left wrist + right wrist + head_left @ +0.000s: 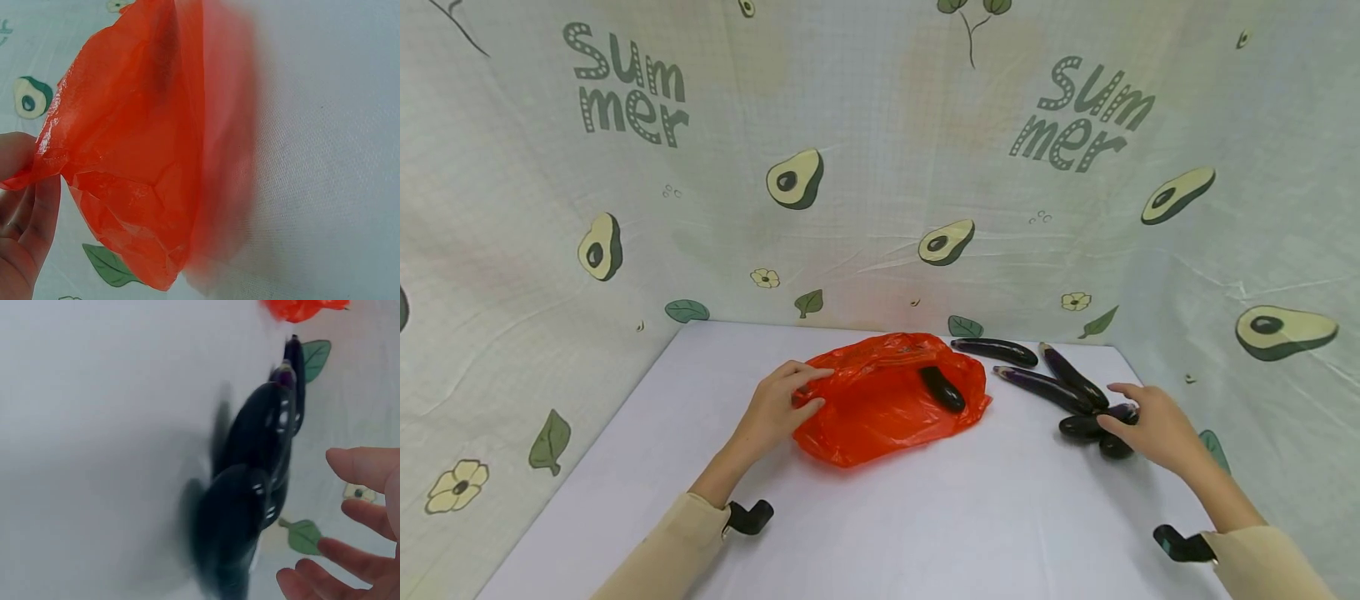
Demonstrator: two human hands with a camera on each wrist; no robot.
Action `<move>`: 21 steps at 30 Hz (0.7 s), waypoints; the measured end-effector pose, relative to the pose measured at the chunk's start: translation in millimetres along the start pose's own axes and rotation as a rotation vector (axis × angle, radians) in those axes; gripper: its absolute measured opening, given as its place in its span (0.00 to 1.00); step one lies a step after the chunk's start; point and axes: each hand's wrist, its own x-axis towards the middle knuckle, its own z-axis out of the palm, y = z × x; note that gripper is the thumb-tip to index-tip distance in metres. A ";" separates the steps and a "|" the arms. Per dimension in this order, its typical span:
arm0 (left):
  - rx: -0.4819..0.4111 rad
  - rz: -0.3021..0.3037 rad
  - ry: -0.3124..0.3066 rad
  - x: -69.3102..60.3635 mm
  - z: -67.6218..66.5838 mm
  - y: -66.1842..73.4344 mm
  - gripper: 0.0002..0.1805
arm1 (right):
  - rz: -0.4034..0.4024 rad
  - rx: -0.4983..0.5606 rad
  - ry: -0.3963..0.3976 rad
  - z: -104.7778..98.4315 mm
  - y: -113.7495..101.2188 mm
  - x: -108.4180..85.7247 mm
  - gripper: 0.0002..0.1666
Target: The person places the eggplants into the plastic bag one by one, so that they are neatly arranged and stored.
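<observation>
A red plastic bag (865, 417) lies with its mouth spread, and one dark eggplant (942, 389) rests in it. At the bag's left edge my left hand (778, 404) pinches the plastic; the left wrist view shows thumb and fingers (47, 212) on a gathered corner of the bag (134, 137). On the right, my right hand (1157, 425) is over a cluster of eggplants (1078, 428), thumb and fingers apart. In the right wrist view the hand (356, 537) has spread fingers, beside the eggplants (231, 512), with a gap between.
Another eggplant (996, 350) lies behind, to the right of the bag, and more (1045, 387) lie between it and the cluster. The white table (925, 525) is bounded at the back and sides by a printed cloth (865, 108).
</observation>
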 end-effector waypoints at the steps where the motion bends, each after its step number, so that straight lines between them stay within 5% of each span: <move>1: 0.001 -0.001 0.000 -0.2 -0.1 -0.1 0.27 | 0.017 -0.004 0.003 2.0 2.7 -2.8 0.39; 6: -0.007 -0.007 -0.004 -0.5 -0.7 0.0 0.26 | 0.098 -0.026 0.030 12.0 14.8 -13.3 0.45; 12: -0.002 -0.018 -0.006 -0.4 -1.1 -0.6 0.26 | 0.104 -0.024 0.056 22.8 24.7 -16.9 0.48; 21: -0.003 -0.015 -0.019 0.0 -2.5 0.7 0.25 | 0.126 -0.001 -0.012 26.0 39.7 -21.1 0.51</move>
